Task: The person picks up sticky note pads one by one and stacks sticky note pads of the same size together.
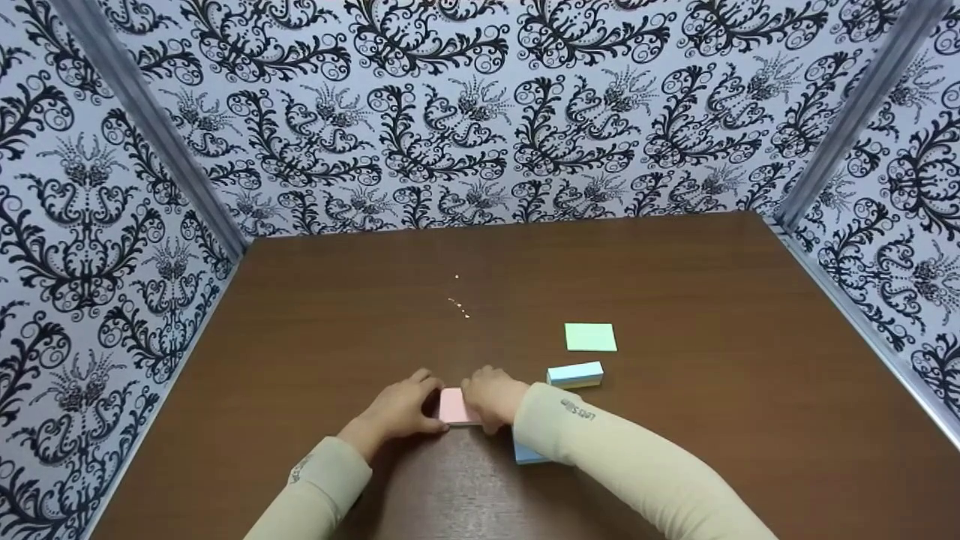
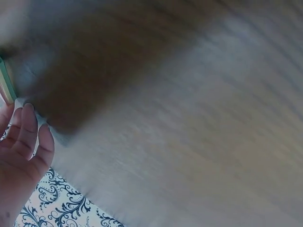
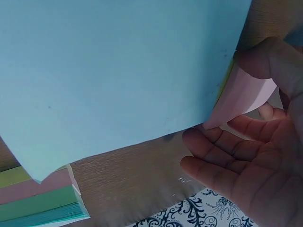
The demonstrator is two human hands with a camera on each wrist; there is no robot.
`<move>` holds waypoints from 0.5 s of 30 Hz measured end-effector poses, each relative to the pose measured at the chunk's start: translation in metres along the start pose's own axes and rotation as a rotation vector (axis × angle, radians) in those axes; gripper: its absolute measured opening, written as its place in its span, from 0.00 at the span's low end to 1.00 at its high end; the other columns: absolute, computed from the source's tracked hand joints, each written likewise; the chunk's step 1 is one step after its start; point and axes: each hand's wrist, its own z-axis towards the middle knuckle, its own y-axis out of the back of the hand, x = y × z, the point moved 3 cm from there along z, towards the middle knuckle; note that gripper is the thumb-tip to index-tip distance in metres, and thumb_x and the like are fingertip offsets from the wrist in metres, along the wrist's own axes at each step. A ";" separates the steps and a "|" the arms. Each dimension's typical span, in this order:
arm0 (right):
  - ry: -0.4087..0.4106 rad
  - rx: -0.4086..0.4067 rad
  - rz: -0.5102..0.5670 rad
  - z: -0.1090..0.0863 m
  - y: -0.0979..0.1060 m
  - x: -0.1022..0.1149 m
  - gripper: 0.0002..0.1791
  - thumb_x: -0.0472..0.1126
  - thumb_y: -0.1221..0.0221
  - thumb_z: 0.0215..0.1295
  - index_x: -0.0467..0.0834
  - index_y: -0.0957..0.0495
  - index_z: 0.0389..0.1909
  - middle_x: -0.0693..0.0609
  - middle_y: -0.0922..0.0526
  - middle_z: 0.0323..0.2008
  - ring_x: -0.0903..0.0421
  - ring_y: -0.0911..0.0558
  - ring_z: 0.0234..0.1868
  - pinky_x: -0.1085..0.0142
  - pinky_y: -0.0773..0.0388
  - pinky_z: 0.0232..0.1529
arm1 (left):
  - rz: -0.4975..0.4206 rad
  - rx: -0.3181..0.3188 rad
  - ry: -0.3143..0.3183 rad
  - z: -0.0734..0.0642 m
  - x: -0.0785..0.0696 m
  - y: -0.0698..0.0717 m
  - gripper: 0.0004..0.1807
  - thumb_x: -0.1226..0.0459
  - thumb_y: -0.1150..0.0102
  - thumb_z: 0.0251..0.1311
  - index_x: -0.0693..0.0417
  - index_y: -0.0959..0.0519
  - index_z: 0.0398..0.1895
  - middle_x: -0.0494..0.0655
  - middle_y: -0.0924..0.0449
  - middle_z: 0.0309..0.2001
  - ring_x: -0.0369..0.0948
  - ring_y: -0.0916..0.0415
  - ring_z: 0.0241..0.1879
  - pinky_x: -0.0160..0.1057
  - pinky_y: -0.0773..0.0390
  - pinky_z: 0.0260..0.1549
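A sticky note pad with a pink top [image 1: 454, 406] lies on the table between the two hands. My left hand [image 1: 405, 405] holds its left side, thumb at the near corner and fingers at the far one. In the left wrist view only a green and yellow edge of the pad [image 2: 6, 82] shows beside the fingers. My right hand [image 1: 495, 397] covers the pad's right side. Seen from the right wrist, thumb and fingers pinch the pink paper [image 3: 244, 92], which looks bent. A blue pad [image 1: 529, 453] lies partly hidden under the right forearm.
A narrow block of layered sticky notes [image 1: 575, 374], blue on top, stands to the right, beyond the right wrist. Behind it lies a flat light green note [image 1: 590, 337]. Small bright specks [image 1: 459, 305] dot the brown table [image 1: 337, 300]. Patterned walls [image 1: 480, 112] enclose it.
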 end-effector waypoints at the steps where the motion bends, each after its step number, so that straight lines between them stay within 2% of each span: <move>1: -0.004 0.005 0.002 0.000 0.000 0.000 0.27 0.48 0.31 0.40 0.41 0.28 0.41 0.46 0.22 0.36 0.50 0.24 0.41 0.61 0.25 0.40 | -0.009 0.009 0.012 0.000 0.000 0.000 0.27 0.53 0.32 0.42 0.56 0.26 0.45 0.46 0.30 0.44 0.46 0.26 0.37 0.47 0.26 0.38; 5: -0.023 0.027 0.029 -0.001 0.002 -0.001 0.27 0.48 0.31 0.41 0.41 0.28 0.42 0.46 0.23 0.37 0.50 0.24 0.42 0.61 0.25 0.41 | -0.021 0.026 0.020 0.002 0.000 0.001 0.27 0.54 0.32 0.41 0.56 0.25 0.45 0.47 0.30 0.45 0.47 0.26 0.38 0.47 0.26 0.38; 11: -0.042 0.036 0.087 -0.003 0.004 -0.003 0.27 0.46 0.31 0.42 0.40 0.28 0.43 0.46 0.23 0.38 0.50 0.25 0.43 0.60 0.25 0.42 | -0.018 0.007 0.002 0.003 -0.002 0.001 0.26 0.55 0.31 0.40 0.56 0.24 0.44 0.51 0.29 0.47 0.49 0.25 0.39 0.48 0.26 0.37; 15: -0.050 0.028 0.123 -0.004 0.005 -0.007 0.25 0.45 0.32 0.42 0.40 0.27 0.42 0.46 0.23 0.38 0.50 0.24 0.42 0.60 0.26 0.42 | -0.032 0.004 0.021 0.002 -0.004 0.001 0.26 0.56 0.30 0.40 0.56 0.24 0.44 0.52 0.29 0.47 0.51 0.25 0.39 0.50 0.26 0.37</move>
